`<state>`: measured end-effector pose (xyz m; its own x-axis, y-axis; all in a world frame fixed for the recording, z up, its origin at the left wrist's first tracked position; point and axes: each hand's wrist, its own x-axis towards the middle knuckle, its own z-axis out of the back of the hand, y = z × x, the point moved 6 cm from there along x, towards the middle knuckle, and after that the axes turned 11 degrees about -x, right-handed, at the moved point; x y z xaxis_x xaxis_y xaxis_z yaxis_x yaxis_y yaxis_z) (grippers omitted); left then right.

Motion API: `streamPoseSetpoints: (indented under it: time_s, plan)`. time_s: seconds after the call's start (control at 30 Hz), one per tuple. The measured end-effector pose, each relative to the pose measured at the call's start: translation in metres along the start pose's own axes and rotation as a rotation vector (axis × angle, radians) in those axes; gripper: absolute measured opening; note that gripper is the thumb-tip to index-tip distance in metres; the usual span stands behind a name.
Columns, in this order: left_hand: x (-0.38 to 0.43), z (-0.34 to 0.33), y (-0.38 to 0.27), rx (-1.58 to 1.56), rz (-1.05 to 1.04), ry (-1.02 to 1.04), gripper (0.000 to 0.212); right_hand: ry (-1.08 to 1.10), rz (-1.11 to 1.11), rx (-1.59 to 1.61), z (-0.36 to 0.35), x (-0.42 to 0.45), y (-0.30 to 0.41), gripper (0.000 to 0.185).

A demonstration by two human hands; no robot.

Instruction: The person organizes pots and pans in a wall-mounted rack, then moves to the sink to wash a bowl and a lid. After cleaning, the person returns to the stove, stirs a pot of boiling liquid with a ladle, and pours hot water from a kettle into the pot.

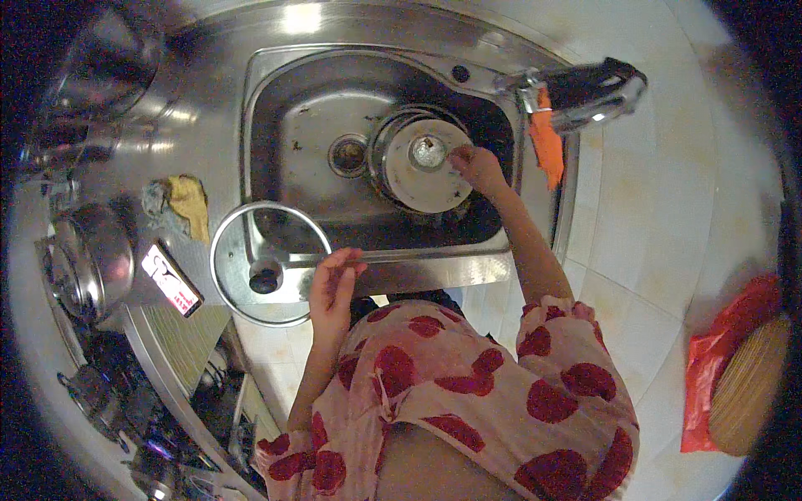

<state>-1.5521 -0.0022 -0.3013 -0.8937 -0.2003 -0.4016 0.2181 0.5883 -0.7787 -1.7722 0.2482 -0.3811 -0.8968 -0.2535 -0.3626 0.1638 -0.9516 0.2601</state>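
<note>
My left hand (333, 288) is at the right side of a clear glass lid (235, 275) with a metal rim, its fingers curled at that rim. The lid overlaps the sink's front left corner and juts past the counter edge. In the stainless steel sink (301, 206) stands a round metal pot (381, 160). A pale round dish (410, 188) lies over the pot, partly covering it. My right hand (479, 169) grips the dish's right edge, fingertips on its upper face. A shiny round patch marks the dish's middle; I cannot tell what it is. Dark bits speckle the sink floor.
Right of the sink are a faucet (532, 94) and an orange cloth (548, 150). On the left counter lie a yellow cloth (188, 203) and a lit phone (172, 278), beside a lidded metal pot (94, 263). A red plastic bag (702, 388) is at far right.
</note>
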Motion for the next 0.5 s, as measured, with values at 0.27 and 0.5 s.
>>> streamPoseSetpoints:
  time_s: [0.27, 0.5]
  plan:
    - [-0.009, -0.034, 0.024, 0.108, 0.093, 0.072, 0.024, -0.626, -0.059, -0.221, 0.129, -0.007, -0.080, 0.020]
    - [0.009, -0.057, 0.038, 0.135, 0.122, 0.137, 0.026, -0.536, -0.021, -0.676, 0.148, -0.006, -0.087, 0.026]
